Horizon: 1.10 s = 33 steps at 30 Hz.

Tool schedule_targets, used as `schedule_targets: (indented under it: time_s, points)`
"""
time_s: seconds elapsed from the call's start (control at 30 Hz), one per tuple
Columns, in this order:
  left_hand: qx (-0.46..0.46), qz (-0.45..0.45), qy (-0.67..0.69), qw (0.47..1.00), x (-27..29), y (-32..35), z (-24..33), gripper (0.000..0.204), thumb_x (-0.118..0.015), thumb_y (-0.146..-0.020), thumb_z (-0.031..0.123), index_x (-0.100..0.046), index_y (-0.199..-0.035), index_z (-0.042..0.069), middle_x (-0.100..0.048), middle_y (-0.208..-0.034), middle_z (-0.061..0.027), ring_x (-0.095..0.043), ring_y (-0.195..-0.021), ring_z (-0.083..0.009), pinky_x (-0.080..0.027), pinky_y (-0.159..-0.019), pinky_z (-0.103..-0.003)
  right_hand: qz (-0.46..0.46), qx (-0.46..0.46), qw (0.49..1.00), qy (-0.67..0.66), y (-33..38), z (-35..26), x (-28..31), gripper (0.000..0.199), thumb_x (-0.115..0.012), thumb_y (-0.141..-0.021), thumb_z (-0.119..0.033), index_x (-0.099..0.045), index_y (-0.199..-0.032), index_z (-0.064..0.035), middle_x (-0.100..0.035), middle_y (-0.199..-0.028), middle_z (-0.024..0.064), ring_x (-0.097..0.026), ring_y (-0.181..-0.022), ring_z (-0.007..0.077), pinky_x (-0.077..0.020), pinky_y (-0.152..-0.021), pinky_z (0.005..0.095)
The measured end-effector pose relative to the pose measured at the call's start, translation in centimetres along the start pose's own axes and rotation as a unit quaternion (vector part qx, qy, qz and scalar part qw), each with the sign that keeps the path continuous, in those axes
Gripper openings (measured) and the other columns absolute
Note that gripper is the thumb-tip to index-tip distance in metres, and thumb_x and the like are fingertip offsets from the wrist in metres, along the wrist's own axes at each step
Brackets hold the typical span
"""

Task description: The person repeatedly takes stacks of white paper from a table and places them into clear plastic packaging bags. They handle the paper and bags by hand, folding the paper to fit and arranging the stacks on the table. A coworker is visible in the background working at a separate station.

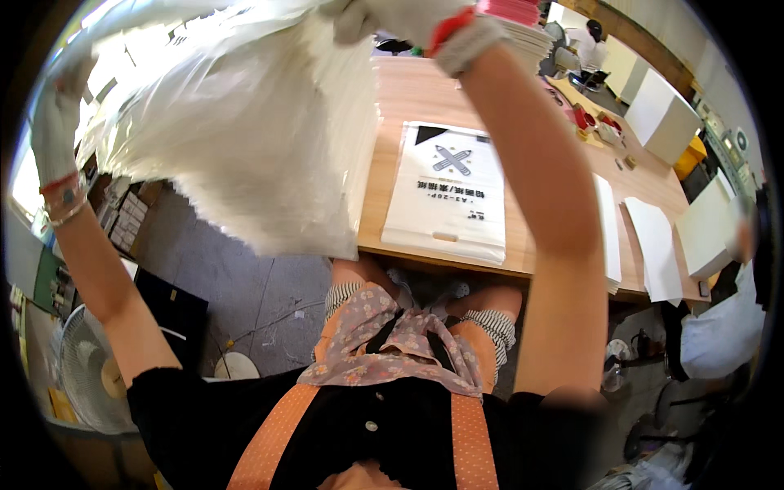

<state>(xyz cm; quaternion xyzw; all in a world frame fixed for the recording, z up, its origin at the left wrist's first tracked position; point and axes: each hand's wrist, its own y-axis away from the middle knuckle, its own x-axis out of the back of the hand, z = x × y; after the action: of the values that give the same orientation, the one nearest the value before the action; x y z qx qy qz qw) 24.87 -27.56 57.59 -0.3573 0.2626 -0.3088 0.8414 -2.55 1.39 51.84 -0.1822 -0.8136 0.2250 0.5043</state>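
A large bundle of translucent plastic bags (269, 131) hangs in front of me at the upper left, over the table's left end and the floor. My left hand (59, 122), in a white glove, is raised at the bundle's far left edge, its fingers bent round it and partly lost in glare. At the top right corner of the bundle, my white-gloved right hand (392, 18) is closed on the plastic. Beneath my right forearm, a flat printed plastic bag (445, 192) with a pencil picture and a handle slot lies on the wooden table (425, 90).
Stacked pink and white sheets (523, 37) stand at the table's back. White paper (653, 245) and a tall white stack (663, 117) are at the right. A fan (90, 371) stands on my left. Far right, a person (586, 45) sits working.
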Motion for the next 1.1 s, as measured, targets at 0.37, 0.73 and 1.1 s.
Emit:
schedule_targets:
  time_s: [0.37, 0.73, 1.1]
  points:
    - [0.391, -0.008, -0.166, 0.905, -4.4, 32.8, -22.1, 0.009, -0.051, -0.092, 0.011, -0.056, -0.099, 0.008, -0.054, -0.086, -0.0001, -0.052, -0.068, -0.0082, -0.041, -0.050, -0.021, 0.264, -0.047, 0.905, -0.329, 14.0, 2.4, -14.1, 0.043, -0.035, -0.100, -0.030, -0.045, -0.128, 0.0012, -0.058, -0.060, 0.0055, -0.057, -0.052, 0.0102, -0.0451, -0.048, 0.0228]
    - [0.087, -0.531, -0.353, 0.766, -26.2, 44.0, -36.5, 0.018, -0.059, -0.083, 0.023, -0.062, -0.091, 0.007, -0.059, -0.096, -0.0133, -0.055, -0.093, -0.0294, -0.046, -0.082, -0.037, 0.220, -0.627, 0.613, -0.427, 41.4, 0.6, -28.4, 0.037, -0.044, -0.096, -0.029, -0.055, -0.120, -0.0029, -0.062, -0.077, 0.0075, -0.059, -0.060, 0.0125, -0.0488, -0.058, 0.0232]
    - [0.296, -0.607, -0.284, 0.680, -28.9, 40.1, -40.7, 0.022, -0.050, -0.088, 0.025, -0.062, -0.092, 0.008, -0.060, -0.069, -0.0153, -0.061, -0.070, -0.0212, -0.048, -0.064, -0.032, 0.359, -0.436, 0.485, -0.668, 37.6, 11.8, -25.4, 0.027, -0.055, -0.092, -0.027, -0.057, -0.101, -0.0019, -0.052, -0.071, 0.0013, -0.047, -0.058, 0.0096, -0.0402, -0.051, 0.0258]
